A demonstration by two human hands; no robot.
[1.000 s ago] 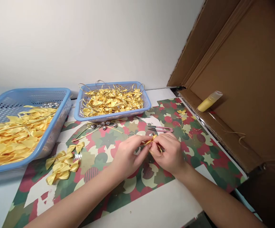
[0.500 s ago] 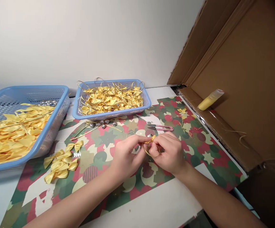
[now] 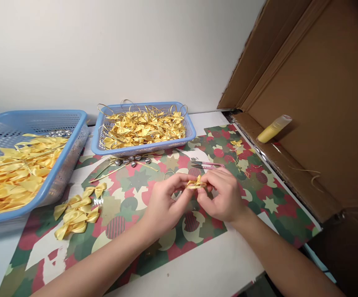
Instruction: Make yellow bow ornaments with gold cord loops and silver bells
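My left hand point(image 3: 165, 202) and my right hand point(image 3: 224, 194) meet above a patterned red, green and cream paper sheet point(image 3: 259, 194). Between their pinched fingertips they hold a small yellow satin bow with a gold cord loop point(image 3: 196, 183). A loose pile of plain yellow bows point(image 3: 76, 208) lies on the sheet to the left. Pink thread snips point(image 3: 206, 165) rest just beyond my hands. Several silver beads point(image 3: 132, 161) and gold cord pieces lie in front of the small basket.
A small blue basket point(image 3: 144, 128) of finished bows with gold loops stands at the back. A larger blue basket point(image 3: 27, 161) of yellow ribbon pieces stands at the left. An open cardboard box point(image 3: 315, 103) with a yellow glue tube point(image 3: 273, 128) fills the right.
Both hands have turned the bow and its gold loop between the fingertips and lifted it slightly. The view has shifted down a little. Nothing else on the table moved.
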